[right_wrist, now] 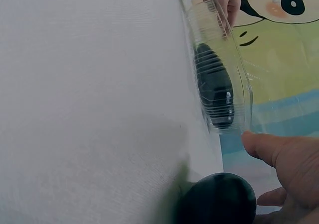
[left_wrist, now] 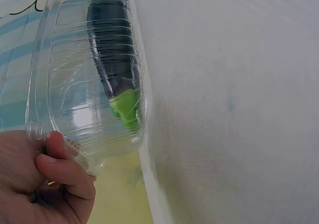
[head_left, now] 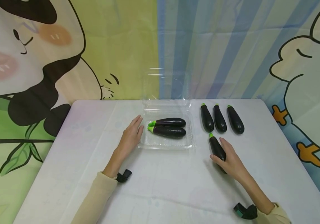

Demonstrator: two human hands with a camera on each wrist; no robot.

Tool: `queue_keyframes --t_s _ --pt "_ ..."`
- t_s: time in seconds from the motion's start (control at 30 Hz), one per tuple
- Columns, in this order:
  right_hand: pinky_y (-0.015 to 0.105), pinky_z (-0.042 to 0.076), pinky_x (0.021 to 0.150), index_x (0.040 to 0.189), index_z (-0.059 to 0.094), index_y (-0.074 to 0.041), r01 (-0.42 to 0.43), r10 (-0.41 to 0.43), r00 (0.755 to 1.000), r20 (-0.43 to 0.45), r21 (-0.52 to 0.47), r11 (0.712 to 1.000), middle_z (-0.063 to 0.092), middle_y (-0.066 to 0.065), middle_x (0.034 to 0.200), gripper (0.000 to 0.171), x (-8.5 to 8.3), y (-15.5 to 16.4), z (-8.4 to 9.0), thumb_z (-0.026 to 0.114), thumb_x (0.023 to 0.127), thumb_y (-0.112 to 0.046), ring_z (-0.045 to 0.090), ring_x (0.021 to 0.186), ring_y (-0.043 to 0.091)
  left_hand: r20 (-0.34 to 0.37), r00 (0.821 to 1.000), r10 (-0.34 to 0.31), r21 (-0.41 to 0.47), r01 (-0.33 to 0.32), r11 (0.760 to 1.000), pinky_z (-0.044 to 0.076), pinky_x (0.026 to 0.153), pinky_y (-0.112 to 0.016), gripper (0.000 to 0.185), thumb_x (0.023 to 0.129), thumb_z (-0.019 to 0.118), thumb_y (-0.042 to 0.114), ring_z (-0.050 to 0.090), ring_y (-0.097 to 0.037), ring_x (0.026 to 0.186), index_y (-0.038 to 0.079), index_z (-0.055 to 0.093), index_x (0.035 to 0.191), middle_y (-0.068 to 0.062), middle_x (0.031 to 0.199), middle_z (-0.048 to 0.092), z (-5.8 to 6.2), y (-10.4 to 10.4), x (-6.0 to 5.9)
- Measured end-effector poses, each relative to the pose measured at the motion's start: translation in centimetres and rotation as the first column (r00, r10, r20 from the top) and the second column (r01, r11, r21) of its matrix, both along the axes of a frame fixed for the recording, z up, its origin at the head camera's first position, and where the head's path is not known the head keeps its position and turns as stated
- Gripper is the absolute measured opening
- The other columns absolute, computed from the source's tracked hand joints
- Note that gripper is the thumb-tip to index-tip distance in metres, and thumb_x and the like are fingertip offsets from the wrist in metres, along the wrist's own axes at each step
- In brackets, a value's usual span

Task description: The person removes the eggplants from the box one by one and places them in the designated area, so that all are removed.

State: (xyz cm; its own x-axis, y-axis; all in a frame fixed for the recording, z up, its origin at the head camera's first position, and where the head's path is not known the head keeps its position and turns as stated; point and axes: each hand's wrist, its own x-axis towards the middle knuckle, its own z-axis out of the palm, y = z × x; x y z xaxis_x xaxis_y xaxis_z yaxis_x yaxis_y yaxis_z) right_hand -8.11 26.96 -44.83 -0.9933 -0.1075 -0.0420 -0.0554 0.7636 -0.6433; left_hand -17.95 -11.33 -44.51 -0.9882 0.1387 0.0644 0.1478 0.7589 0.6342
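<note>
A: Where is the person's left hand?

B: It lies with straight fingers against the left edge of the clear plastic clamshell tray, which holds two dark purple eggplants with green caps.

A: And the loose dark purple eggplant?

B: It lies on the white table, right of the tray, its long axis running near to far, green cap at the far end. The right hand is the nearer one; its fingers curl over the near part.

A: Further right?

B: Three more dark eggplants in a row, far side.
</note>
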Motion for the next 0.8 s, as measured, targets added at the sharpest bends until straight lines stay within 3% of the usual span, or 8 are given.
queue_keyframes --t_s 0.23,0.4,0.6,0.8 --pt "0.070 0.027 0.108 0.151 0.024 0.004 0.001 0.003 0.996 -0.084 0.046 0.999 0.022 0.032 0.155 0.085 -0.7 0.0 0.9 0.071 0.088 -0.028 0.023 0.141 0.052 -0.005 1.000 0.003 0.004 -0.003 1.000 0.036 0.116 -0.048 0.048 0.103 0.048 0.020 0.037 -0.030 0.143 0.003 0.040 0.147 -0.008 0.159 0.031 0.0 0.0 0.0" --pt "0.070 0.032 0.105 0.150 0.034 -0.005 -0.094 0.103 0.982 -0.157 0.063 0.994 0.033 0.027 0.153 0.077 -1.0 -0.8 1.9 0.073 0.087 -0.025 0.031 0.139 0.049 -0.006 1.000 0.002 0.001 -0.002 1.000 0.035 0.116 -0.047 0.048 0.103 0.048 0.020 0.036 -0.029 0.144 0.003 0.039 0.147 -0.009 0.159 0.032 -0.1 0.0 0.0" --pt "0.064 0.039 0.105 0.145 0.043 -0.008 -0.252 0.259 0.940 -0.224 0.063 0.966 0.047 0.020 0.146 0.068 -1.6 -2.2 3.3 0.074 0.085 -0.021 0.042 0.135 0.042 -0.015 1.000 -0.005 0.007 0.005 1.000 0.036 0.115 -0.048 0.048 0.103 0.048 0.019 0.037 -0.030 0.143 0.002 0.039 0.147 -0.010 0.159 0.031 -0.1 0.0 0.1" --pt "0.058 0.042 0.106 0.143 0.046 -0.009 -0.405 0.416 0.889 -0.193 0.095 0.909 0.051 0.014 0.144 0.065 -2.8 -3.9 4.9 0.073 0.086 -0.024 0.046 0.134 0.035 -0.022 1.000 -0.008 0.003 0.008 1.000 0.035 0.116 -0.048 0.048 0.103 0.048 0.019 0.037 -0.031 0.143 0.002 0.039 0.147 -0.010 0.158 0.032 -0.1 -0.1 0.0"
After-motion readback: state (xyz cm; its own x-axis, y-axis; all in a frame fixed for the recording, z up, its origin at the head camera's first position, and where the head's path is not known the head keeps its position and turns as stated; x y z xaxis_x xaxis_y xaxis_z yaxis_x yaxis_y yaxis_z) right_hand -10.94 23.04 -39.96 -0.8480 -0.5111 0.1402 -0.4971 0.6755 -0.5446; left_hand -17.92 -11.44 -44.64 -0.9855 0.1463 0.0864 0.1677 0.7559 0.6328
